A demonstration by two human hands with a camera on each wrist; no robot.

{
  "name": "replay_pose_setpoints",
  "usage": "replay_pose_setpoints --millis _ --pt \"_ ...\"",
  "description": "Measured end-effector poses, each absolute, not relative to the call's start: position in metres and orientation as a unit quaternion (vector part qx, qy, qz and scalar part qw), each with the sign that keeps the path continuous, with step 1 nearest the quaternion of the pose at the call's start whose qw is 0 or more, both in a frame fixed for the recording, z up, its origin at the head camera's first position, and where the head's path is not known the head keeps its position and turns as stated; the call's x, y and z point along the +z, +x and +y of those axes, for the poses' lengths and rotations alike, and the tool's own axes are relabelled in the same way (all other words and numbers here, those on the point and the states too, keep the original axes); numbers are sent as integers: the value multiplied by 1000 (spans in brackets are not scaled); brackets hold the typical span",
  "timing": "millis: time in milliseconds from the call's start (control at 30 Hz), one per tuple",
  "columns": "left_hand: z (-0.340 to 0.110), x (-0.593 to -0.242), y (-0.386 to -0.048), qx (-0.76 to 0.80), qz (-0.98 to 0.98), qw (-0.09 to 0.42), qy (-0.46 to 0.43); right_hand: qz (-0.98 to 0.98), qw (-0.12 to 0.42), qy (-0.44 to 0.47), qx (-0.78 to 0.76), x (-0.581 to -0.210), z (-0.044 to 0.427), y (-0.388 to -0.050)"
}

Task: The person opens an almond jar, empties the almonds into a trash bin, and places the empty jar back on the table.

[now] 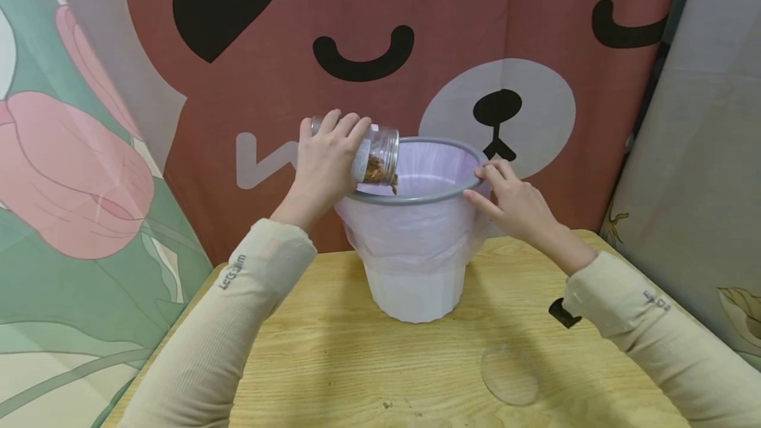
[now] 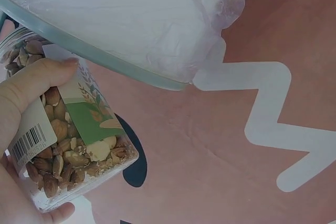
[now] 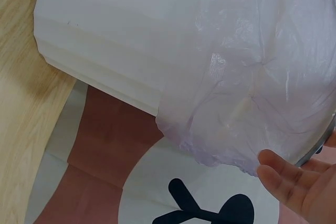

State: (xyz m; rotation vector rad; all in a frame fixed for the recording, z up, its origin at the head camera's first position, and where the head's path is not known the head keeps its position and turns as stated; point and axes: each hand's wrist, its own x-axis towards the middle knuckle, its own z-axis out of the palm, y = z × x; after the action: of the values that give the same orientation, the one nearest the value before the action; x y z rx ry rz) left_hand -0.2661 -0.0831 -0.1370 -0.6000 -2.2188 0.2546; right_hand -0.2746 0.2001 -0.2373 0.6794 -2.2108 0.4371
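Observation:
A clear jar (image 1: pixel 377 157) of nuts lies tipped on its side over the bin's left rim, its mouth facing right, with brown pieces at the lip. My left hand (image 1: pixel 330 160) grips it from above. In the left wrist view, nuts and a green-and-white label show through the jar (image 2: pixel 79 145), and the thumb of my left hand (image 2: pixel 23 98) presses its side. A white bin (image 1: pixel 416 289) with a purple liner (image 1: pixel 410 230) and grey ring (image 1: pixel 416 200) stands upright. My right hand (image 1: pixel 517 207) holds the ring's right side; the right wrist view shows its fingers (image 3: pixel 283 177) beside the liner (image 3: pixel 247 77).
A round clear lid (image 1: pixel 510 375) lies on the wooden table (image 1: pixel 357 375) in front of the bin, to the right. A small black object (image 1: pixel 563 313) is near my right sleeve. Printed curtains (image 1: pixel 267 84) hang behind the table and at both sides.

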Motion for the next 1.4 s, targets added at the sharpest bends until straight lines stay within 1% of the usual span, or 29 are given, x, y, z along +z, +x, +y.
replay_pose_setpoints --millis 300,500,733,967,1200,1400 --pt "-83 -136 -265 102 -870 418 -242 -868 385 265 169 -237 200 -274" --pt "-83 -135 -264 104 -870 416 -244 -870 382 263 169 -237 201 -273" --pt "-83 -136 -264 108 -862 427 -251 -869 382 265 171 -237 200 -273" --pt "-83 -137 -264 109 -866 419 -249 -869 378 268 174 -236 197 -275" --pt "-85 -140 -265 114 -855 436 -255 -872 373 265 175 -237 196 -276" --pt "-87 -140 -265 117 -856 436 -252 -871 374 266 174 -237 196 -276"
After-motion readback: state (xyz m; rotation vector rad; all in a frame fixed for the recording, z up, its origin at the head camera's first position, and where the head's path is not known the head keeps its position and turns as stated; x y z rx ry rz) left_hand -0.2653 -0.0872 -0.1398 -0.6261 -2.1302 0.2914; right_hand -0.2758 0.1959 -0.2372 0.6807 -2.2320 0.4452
